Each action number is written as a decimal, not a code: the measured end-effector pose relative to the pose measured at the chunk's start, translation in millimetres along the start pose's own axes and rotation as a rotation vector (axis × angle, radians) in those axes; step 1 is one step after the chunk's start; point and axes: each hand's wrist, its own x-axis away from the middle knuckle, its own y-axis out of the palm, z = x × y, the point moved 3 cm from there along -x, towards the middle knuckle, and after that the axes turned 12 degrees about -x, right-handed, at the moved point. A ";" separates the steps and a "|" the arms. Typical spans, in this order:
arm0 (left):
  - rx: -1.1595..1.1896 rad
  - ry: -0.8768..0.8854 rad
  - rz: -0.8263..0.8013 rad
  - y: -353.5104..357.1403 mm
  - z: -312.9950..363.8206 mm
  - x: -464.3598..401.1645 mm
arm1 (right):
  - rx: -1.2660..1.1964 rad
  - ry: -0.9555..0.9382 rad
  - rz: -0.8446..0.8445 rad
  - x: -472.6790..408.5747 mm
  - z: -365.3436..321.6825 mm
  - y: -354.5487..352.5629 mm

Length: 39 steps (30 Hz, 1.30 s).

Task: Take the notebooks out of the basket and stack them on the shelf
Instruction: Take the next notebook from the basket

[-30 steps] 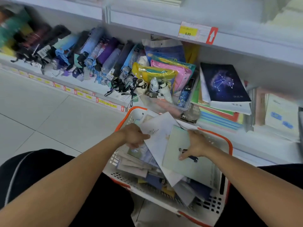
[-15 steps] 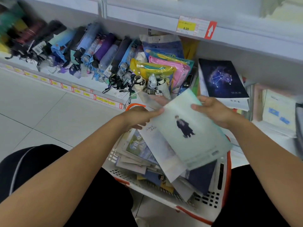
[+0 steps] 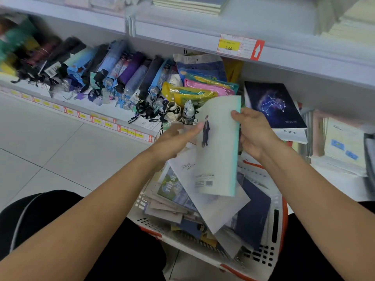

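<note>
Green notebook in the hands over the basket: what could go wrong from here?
1. The right hand pinches only the green notebook's edge while the left hand just touches it, so it may slip back into the basket.
2. Carried across, it could knock the dark star notebook on the shelf.

You can read "6.00" on the yellow price tag point(image 3: 228, 46) on the upper shelf edge point(image 3: 304, 55), beside its red panel with a white up arrow; "THE SU" shows on a notebook cover point(image 3: 172, 184) in the basket point(image 3: 261, 258); other print is too small to read.
</note>
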 end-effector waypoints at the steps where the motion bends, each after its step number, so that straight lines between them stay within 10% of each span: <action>1: 0.072 0.021 -0.156 7.1 8.2 10.4 | -0.014 -0.035 -0.031 7.5 0.4 11.5; 4: 0.270 0.131 -0.339 19.9 20.7 25.4 | -0.014 -0.049 -0.248 31.1 5.9 40.4; 10: 0.563 -0.091 0.080 -6.4 -6.4 4.2 | 0.190 -0.072 -0.402 14.8 24.5 31.2; 13: 0.385 -0.179 0.285 -22.3 -19.6 -1.5 | 0.930 -0.233 -0.218 -29.1 53.1 -17.0; 16: 0.369 -0.204 0.326 -32.4 -24.9 1.0 | 1.417 0.193 -0.185 -45.5 116.9 -74.8; 32: 0.246 -0.210 0.533 -47.8 -32.6 6.1 | 1.129 0.315 -0.151 -49.4 130.3 -94.0; 39: 0.252 -0.162 0.601 -68.5 -29.6 11.1 | 0.459 0.265 -0.291 -34.3 15.9 -78.7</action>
